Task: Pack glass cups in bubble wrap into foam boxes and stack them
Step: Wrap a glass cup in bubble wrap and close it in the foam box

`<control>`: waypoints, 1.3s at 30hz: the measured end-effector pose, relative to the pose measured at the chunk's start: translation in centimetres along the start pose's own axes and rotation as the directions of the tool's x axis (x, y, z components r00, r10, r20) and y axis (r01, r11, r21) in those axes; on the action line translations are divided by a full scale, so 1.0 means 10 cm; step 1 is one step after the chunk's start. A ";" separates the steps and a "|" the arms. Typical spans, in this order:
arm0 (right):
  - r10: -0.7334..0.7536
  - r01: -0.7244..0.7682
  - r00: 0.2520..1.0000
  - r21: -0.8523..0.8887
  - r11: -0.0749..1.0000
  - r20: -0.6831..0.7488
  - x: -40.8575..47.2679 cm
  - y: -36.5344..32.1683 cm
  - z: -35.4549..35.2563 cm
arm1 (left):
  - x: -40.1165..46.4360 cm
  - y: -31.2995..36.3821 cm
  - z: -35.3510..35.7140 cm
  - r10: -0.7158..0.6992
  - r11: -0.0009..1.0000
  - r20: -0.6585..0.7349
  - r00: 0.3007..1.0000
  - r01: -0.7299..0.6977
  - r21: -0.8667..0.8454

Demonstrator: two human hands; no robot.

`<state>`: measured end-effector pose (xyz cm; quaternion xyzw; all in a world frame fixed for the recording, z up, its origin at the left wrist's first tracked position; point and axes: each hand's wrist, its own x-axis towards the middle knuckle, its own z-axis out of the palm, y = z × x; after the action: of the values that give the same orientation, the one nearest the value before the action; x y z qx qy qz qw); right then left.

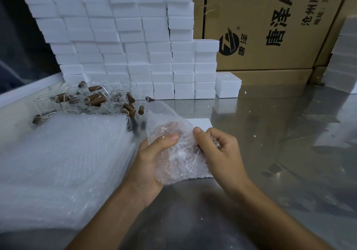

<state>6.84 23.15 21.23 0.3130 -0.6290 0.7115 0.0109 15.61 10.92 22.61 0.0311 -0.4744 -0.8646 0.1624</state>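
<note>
Right of the hands, bare steel table lies open to the cartons. Between them, left hand and right hand grip a crinkly bubble-wrap bundle, its cup blurred, over a white foam piece. Left lie soft wrap sheets; beyond, brown-handled glass cups and stacked foam boxes.

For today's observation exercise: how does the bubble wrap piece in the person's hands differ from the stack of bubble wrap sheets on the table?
The bubble wrap piece is crumpled around something; the stack of bubble wrap sheets lies flat. The piece is gripped by the left hand and right hand; the stack is untouched. The piece is single; the stack holds many layers. Both are clear and bubbled.
</note>
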 end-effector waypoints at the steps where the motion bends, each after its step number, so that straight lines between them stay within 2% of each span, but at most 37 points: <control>1: 0.022 -0.021 1.000 0.017 1.000 -0.012 0.00 0.01 0.00 | 0.00 -0.01 0.00 0.014 1.000 0.008 1.000 -0.014 0.016; 5: 0.057 -0.055 0.997 0.051 0.997 -0.047 0.01 0.00 -0.02 | -0.01 0.00 0.03 0.053 0.996 0.031 0.998 -0.056 0.074; 9: 0.042 -0.041 0.999 0.025 0.999 -0.035 0.07 -0.01 -0.12 | 0.05 0.11 -0.05 0.121 0.984 -0.051 0.991 -0.113 0.137; 14: -0.039 0.043 0.998 -0.063 0.997 0.052 0.16 -0.04 -0.25 | 0.07 0.25 -0.15 0.083 0.972 -0.078 0.993 -0.064 0.227; 20: -0.067 0.073 0.996 -0.093 0.993 0.065 0.21 -0.04 -0.35 | 0.07 0.25 -0.17 0.067 0.985 -0.010 0.998 -0.065 0.160; 24: -0.091 0.093 0.996 -0.107 0.990 0.026 0.23 -0.04 -0.38 | 0.07 0.26 -0.16 0.056 0.998 -0.035 0.998 -0.055 0.037; 30: -0.105 0.103 0.994 -0.087 0.991 -0.020 0.23 -0.04 -0.37 | 0.07 0.20 -0.10 0.091 0.995 -0.115 0.989 -0.087 0.038; 35: -0.127 0.123 0.991 -0.093 0.988 -0.040 0.20 -0.03 -0.33 | 0.08 0.09 -0.07 0.259 0.939 -0.188 0.948 -0.201 0.279; 37: -0.136 0.132 0.990 -0.096 0.987 -0.043 0.20 -0.03 -0.32 | 0.08 0.04 -0.08 0.355 0.849 -0.210 0.911 -0.220 0.481; 39: -0.146 0.141 0.988 -0.095 0.985 -0.049 0.19 -0.03 -0.31 | 0.07 0.02 -0.08 0.465 0.706 -0.147 0.873 -0.265 0.657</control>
<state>4.04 25.29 22.30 0.3365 -0.6363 0.6878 0.0940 15.18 9.96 22.44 0.1184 -0.6964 -0.5950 0.3834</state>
